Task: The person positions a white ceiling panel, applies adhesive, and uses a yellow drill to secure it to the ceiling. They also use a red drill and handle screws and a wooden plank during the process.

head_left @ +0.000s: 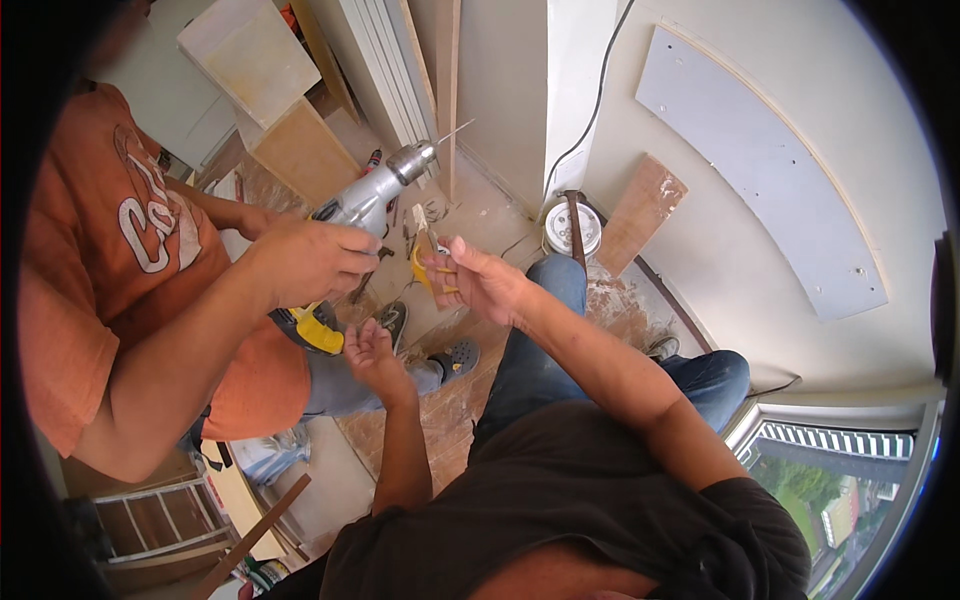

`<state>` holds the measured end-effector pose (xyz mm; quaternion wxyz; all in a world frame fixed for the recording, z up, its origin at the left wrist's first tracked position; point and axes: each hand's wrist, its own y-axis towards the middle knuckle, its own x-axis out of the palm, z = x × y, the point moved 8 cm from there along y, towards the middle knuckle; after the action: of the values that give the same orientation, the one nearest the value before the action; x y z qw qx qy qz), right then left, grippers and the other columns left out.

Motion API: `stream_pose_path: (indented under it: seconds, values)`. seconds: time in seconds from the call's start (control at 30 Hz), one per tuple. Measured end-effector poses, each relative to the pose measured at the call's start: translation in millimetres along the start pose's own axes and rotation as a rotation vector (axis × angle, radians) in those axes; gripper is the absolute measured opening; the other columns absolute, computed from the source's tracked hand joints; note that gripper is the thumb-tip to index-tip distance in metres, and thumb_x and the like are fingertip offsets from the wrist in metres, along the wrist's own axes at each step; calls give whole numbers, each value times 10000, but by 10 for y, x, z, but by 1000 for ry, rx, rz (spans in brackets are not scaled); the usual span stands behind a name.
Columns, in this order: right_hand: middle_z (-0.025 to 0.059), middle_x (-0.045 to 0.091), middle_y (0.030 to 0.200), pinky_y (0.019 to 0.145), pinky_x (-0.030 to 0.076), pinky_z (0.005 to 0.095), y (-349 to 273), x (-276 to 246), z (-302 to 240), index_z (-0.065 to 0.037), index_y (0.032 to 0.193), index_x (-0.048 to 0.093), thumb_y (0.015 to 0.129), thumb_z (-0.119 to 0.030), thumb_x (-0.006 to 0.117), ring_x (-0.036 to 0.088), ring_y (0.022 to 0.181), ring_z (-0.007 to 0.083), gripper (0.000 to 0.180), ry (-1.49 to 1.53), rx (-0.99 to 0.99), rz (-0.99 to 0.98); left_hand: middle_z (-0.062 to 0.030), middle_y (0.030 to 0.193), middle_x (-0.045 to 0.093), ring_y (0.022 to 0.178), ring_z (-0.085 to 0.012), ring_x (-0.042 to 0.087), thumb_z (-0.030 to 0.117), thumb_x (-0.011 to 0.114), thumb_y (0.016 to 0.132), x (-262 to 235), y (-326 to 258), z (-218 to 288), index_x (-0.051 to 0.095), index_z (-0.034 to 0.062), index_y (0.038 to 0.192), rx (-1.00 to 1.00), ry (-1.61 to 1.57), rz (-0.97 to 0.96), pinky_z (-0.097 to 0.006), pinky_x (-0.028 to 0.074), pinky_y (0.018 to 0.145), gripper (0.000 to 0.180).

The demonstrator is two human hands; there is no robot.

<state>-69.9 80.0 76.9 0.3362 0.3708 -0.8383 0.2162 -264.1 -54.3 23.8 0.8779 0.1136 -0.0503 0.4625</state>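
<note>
Here the person's right hand is raised at the middle of the view, its fingers pinched together on a small yellow piece with thin yellow strands trailing across the palm. The left hand sits lower and just to the left, palm up, fingers loosely curled and apart, holding nothing that can be made out. Just above it a co-worker in an orange shirt grips a grey power drill with a hand closed around the body; the drill's thin bit points up and right, and its yellow-and-black base hangs close beside the left hand's fingertips. The yellow piece lies just right of the drill's body, near but apart from it.

Below the hands is a dusty floor with wood offcuts; 1 brown board leans at the pale wall to the right, beside a white tub.
</note>
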Motion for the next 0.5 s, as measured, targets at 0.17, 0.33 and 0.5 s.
stream_pose_path:
  seconds: [0.17,0.33,0.5]
  values:
    - [230,302,1624,1172,309,577,194,190,-339,-27,1616,128,824,-708,734,315,1489,375,1207,136,-167,10,-169,1210,634,1004,-270,649,96,771,875,-278,-208,710,508,-48,1366,652,730,-210,-348,534,894,575]
    - [189,695,1164,1058,463,559,350,503,-818,-40,1230,563,824,-539,831,652,1146,366,697,508,-351,51,-185,1204,650,1058,-271,659,95,801,810,-241,199,1445,581,-65,1276,606,367,-204,-371,538,948,540]
    - [169,734,1004,985,527,535,199,330,-889,-5,1170,602,858,-426,829,706,1022,367,571,544,-373,71,-194,1220,633,1018,-260,677,-5,746,756,435,174,1114,522,-82,1327,59,55,-874,-402,590,859,618]
